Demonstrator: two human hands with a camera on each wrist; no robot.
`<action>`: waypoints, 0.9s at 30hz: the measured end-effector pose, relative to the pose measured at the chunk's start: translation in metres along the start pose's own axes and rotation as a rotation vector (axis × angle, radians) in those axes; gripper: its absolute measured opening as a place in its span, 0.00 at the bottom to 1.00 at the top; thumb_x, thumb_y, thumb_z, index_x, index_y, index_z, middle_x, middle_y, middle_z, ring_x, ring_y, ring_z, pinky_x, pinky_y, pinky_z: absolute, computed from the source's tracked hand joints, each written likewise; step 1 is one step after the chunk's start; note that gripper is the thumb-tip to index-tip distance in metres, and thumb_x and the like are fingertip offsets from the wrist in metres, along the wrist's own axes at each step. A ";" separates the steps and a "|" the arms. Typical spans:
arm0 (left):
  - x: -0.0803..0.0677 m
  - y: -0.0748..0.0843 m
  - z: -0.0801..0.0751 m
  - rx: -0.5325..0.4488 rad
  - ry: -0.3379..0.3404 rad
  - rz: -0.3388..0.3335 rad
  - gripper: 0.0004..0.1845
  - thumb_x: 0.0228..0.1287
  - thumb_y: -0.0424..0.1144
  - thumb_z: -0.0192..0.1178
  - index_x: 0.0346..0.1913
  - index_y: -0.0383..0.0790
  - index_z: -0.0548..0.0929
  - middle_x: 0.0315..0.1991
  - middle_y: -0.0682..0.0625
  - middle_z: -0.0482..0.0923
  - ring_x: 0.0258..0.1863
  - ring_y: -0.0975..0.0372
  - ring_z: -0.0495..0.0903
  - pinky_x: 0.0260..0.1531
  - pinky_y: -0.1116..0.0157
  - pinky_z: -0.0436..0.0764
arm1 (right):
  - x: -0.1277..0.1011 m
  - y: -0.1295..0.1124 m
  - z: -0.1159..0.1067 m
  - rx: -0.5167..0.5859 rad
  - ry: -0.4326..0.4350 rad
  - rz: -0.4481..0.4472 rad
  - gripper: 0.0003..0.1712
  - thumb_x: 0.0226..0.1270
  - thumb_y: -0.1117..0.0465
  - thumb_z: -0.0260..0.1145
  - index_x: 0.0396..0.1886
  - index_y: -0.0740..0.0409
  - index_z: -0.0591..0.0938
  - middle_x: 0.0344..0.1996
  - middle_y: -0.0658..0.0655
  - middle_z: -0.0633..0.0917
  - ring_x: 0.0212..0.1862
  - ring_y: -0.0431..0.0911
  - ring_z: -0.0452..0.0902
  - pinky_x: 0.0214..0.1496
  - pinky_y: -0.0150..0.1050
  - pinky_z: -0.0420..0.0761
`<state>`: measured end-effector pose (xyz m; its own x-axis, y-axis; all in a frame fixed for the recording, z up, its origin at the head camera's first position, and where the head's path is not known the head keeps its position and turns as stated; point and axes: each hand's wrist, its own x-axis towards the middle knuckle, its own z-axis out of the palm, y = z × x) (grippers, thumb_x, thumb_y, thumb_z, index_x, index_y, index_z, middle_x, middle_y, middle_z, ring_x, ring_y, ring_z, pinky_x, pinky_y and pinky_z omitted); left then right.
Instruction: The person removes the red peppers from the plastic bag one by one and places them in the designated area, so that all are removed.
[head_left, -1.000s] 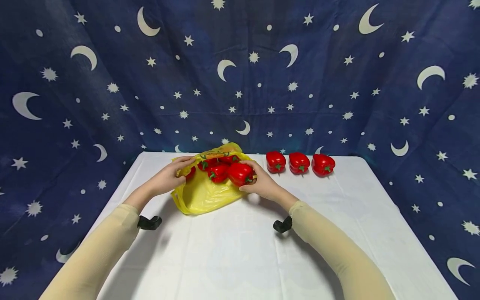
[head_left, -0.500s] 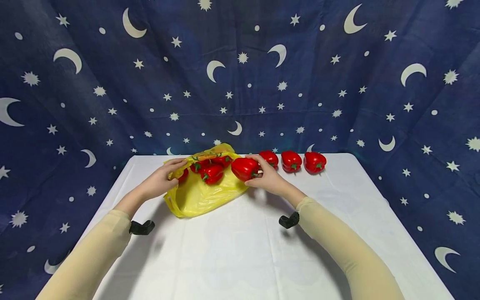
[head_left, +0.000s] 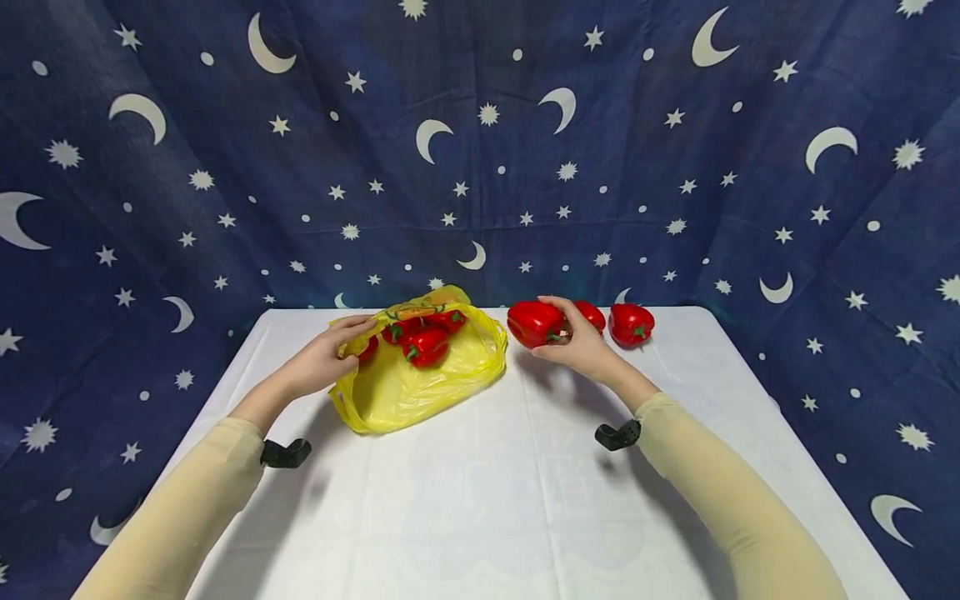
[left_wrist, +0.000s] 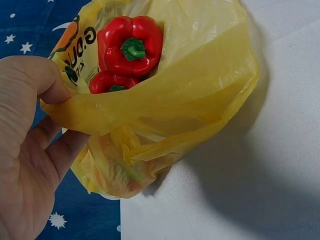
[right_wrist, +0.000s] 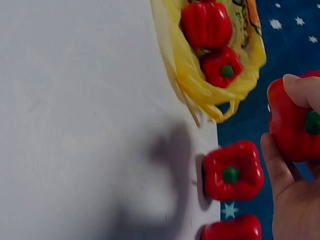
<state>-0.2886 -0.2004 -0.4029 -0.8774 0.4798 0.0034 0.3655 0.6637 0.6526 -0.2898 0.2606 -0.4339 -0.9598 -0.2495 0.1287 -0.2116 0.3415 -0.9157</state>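
A yellow plastic bag [head_left: 408, 400] lies on its side with its mouth toward me. Several red bell peppers [head_left: 426, 347] show inside it. My left hand [head_left: 321, 362] pinches the bag's edge between thumb and fingers, lifting the film in the left wrist view. To the right of the bag, my right hand [head_left: 583, 343] grips another red bell pepper [head_left: 534, 323] above the table, its green stem toward the palm. Thumb and fingers wrap the held pepper [right_wrist: 287, 125] in the right wrist view. In the head view it hides the leftmost pepper of the row behind.
Along the back of the white table [head_left: 465, 492] stands a row of red peppers, including a middle one [head_left: 592, 315] partly behind my right hand and a right-end one [head_left: 632, 324]. A dark blue curtain [head_left: 480, 150] with moons and stars hangs behind and at both sides.
My right hand has carried the pepper out of the bag's mouth and to the right, toward the row. The left hand keeps its hold on the bag. The head view has shifted slightly.
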 end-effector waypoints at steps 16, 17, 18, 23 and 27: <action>-0.001 0.001 0.000 -0.009 -0.001 -0.004 0.37 0.66 0.26 0.55 0.79 0.42 0.64 0.79 0.45 0.53 0.73 0.46 0.62 0.66 0.44 0.71 | -0.023 0.012 -0.066 -0.013 0.114 0.102 0.55 0.59 0.59 0.79 0.81 0.44 0.57 0.73 0.60 0.66 0.65 0.59 0.70 0.58 0.42 0.82; -0.001 0.000 0.000 -0.009 -0.002 0.002 0.37 0.66 0.26 0.55 0.79 0.41 0.64 0.79 0.44 0.53 0.74 0.46 0.62 0.66 0.44 0.72 | -0.024 0.013 -0.069 -0.014 0.124 0.102 0.55 0.60 0.59 0.79 0.81 0.45 0.57 0.74 0.60 0.65 0.67 0.59 0.69 0.58 0.40 0.81; -0.001 0.000 0.000 -0.008 -0.004 0.007 0.37 0.66 0.26 0.55 0.79 0.41 0.63 0.79 0.44 0.53 0.73 0.46 0.62 0.65 0.45 0.72 | -0.026 0.014 -0.073 -0.009 0.132 0.105 0.55 0.60 0.60 0.78 0.81 0.46 0.56 0.74 0.60 0.64 0.68 0.59 0.67 0.57 0.38 0.81; -0.002 -0.001 0.000 -0.006 0.004 0.024 0.37 0.66 0.25 0.54 0.79 0.40 0.63 0.79 0.45 0.53 0.72 0.48 0.64 0.61 0.47 0.75 | -0.034 0.008 -0.090 0.013 0.167 0.101 0.55 0.62 0.65 0.76 0.82 0.52 0.54 0.74 0.65 0.61 0.68 0.63 0.65 0.49 0.27 0.80; -0.003 -0.002 0.001 -0.007 0.004 0.012 0.37 0.67 0.25 0.54 0.79 0.42 0.64 0.80 0.45 0.53 0.72 0.48 0.64 0.62 0.46 0.76 | -0.043 0.000 -0.103 -0.018 0.203 0.136 0.54 0.63 0.63 0.76 0.82 0.52 0.53 0.73 0.66 0.61 0.68 0.64 0.65 0.48 0.26 0.80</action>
<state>-0.2861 -0.2028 -0.4048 -0.8744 0.4851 0.0144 0.3737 0.6541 0.6577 -0.2678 0.3646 -0.3998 -0.9967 -0.0134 0.0800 -0.0792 0.3763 -0.9231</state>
